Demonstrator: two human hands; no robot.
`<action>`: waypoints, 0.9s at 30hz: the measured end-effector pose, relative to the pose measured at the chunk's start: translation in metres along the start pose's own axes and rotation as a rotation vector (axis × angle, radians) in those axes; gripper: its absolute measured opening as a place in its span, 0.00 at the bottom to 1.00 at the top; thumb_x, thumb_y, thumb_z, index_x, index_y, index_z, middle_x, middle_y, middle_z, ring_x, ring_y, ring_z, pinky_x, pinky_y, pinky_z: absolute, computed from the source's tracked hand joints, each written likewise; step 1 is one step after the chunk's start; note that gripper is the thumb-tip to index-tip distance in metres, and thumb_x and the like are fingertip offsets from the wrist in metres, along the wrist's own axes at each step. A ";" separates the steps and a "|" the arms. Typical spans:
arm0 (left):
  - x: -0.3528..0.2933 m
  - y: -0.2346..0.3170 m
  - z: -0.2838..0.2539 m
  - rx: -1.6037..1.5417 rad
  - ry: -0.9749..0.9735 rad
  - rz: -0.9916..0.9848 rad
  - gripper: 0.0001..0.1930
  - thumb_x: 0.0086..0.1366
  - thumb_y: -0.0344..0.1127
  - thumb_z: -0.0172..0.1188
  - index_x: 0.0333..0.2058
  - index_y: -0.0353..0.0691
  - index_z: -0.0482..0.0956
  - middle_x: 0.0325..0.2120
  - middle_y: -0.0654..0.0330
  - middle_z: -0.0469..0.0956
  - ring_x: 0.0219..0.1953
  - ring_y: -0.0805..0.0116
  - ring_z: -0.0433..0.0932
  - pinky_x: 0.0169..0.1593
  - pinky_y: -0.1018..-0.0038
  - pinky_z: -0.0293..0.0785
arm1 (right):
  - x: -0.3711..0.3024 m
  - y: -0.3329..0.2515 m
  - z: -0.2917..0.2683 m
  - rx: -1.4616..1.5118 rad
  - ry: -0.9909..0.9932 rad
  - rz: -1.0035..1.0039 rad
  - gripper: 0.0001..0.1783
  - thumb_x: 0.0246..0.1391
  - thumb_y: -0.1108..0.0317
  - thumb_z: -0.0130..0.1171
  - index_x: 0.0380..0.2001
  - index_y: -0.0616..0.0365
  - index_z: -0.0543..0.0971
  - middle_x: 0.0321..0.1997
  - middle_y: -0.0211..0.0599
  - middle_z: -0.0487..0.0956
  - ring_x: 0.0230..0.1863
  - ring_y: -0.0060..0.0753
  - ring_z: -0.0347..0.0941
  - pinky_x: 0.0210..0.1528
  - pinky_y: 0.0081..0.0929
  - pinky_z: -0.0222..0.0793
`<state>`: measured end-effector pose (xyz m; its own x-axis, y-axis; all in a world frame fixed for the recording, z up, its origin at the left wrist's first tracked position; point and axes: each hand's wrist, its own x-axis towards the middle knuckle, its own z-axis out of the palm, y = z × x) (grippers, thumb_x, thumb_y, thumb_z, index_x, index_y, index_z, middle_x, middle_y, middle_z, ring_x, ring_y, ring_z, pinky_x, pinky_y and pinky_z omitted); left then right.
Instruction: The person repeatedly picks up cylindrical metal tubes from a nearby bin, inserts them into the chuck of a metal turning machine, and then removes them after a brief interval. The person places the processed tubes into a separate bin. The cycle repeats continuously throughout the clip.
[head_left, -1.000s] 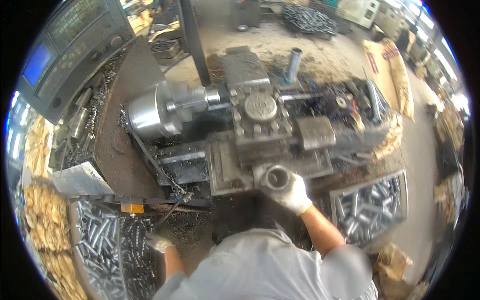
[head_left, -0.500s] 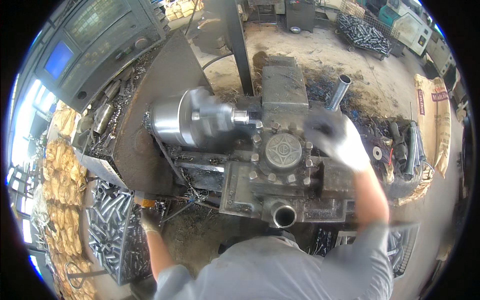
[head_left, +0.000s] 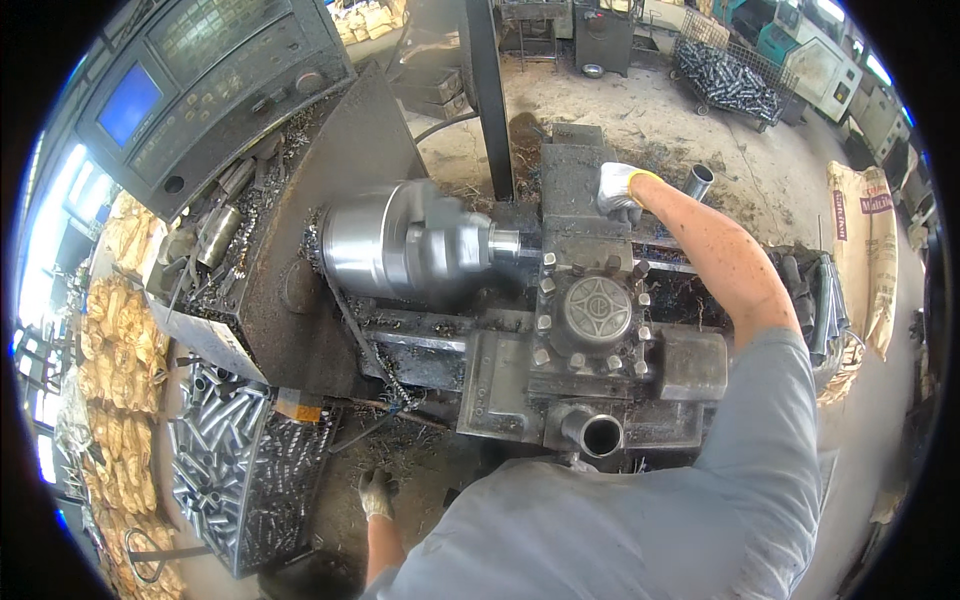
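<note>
My right hand (head_left: 619, 191), in a white glove with a yellow cuff, is at the dark far block (head_left: 573, 185) of the lathe's tool slide. Its fingers curl downward at the block's right edge, and whatever they grip is hidden. My left hand (head_left: 377, 494), in a soiled glove, hangs low over the floor beside a bin, fingers loosely apart and nothing visible in them. Ahead, the chuck (head_left: 368, 240) has motion-blurred jaws, with a short bright steel tube (head_left: 507, 243) sticking out toward the bolted tool post (head_left: 596, 312). Beyond my right forearm stands a metal tube (head_left: 700, 181), partly covered.
A bin of cut tubes (head_left: 215, 440) stands at lower left, near brown sacks (head_left: 125, 345). The control panel (head_left: 130, 105) is at upper left. A round hollow end (head_left: 601, 436) projects toward my body. Hand tools (head_left: 822, 300) lie right; a wire cart (head_left: 728, 85) stands far right.
My right hand has moved away from beside the upright tube to the far block. My left hand has dropped from the bin's corner toward my body. The view has shifted slightly; the chuck jaws stay blurred.
</note>
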<state>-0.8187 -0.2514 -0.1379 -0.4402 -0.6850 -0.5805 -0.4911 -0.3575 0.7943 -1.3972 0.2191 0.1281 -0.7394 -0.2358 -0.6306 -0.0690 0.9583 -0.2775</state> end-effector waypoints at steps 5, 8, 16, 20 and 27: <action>0.034 0.019 0.031 0.118 -0.116 0.202 0.11 0.74 0.39 0.64 0.46 0.37 0.82 0.30 0.62 0.81 0.26 0.72 0.77 0.30 0.72 0.74 | 0.026 -0.071 0.058 -0.108 -0.131 -0.466 0.24 0.58 0.46 0.70 0.43 0.57 0.91 0.36 0.41 0.90 0.34 0.39 0.84 0.38 0.40 0.80; 0.030 0.038 0.050 0.181 -0.199 0.336 0.11 0.74 0.39 0.66 0.45 0.37 0.83 0.32 0.64 0.81 0.29 0.75 0.77 0.33 0.73 0.75 | 0.063 -0.021 0.049 0.003 -0.223 -0.416 0.16 0.57 0.54 0.68 0.36 0.56 0.91 0.32 0.39 0.89 0.28 0.35 0.82 0.32 0.38 0.78; -0.028 0.097 0.060 0.446 -0.134 0.444 0.09 0.74 0.33 0.62 0.47 0.35 0.82 0.34 0.61 0.81 0.37 0.72 0.77 0.45 0.71 0.76 | 0.035 0.093 -0.067 -0.124 0.860 0.053 0.27 0.61 0.44 0.60 0.46 0.55 0.90 0.48 0.53 0.89 0.46 0.49 0.89 0.49 0.43 0.81; -0.053 0.216 0.139 0.555 -0.125 1.046 0.14 0.69 0.27 0.61 0.53 0.36 0.80 0.42 0.48 0.84 0.42 0.50 0.85 0.49 0.61 0.81 | 0.010 -0.062 0.010 -0.263 0.367 -0.520 0.29 0.55 0.41 0.72 0.48 0.55 0.90 0.48 0.50 0.90 0.46 0.44 0.87 0.47 0.39 0.82; -0.062 0.358 0.230 0.525 -0.215 1.498 0.32 0.68 0.36 0.67 0.68 0.36 0.71 0.65 0.43 0.76 0.68 0.40 0.74 0.70 0.58 0.71 | 0.044 -0.064 0.058 0.021 -0.281 -0.384 0.15 0.48 0.62 0.78 0.40 0.55 0.91 0.34 0.38 0.89 0.32 0.36 0.83 0.31 0.39 0.77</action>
<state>-1.1401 -0.1913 0.1413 -0.8104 -0.0870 0.5794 0.2886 0.8014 0.5239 -1.3861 0.1378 0.0761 -0.4529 -0.6095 -0.6507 -0.2856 0.7905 -0.5417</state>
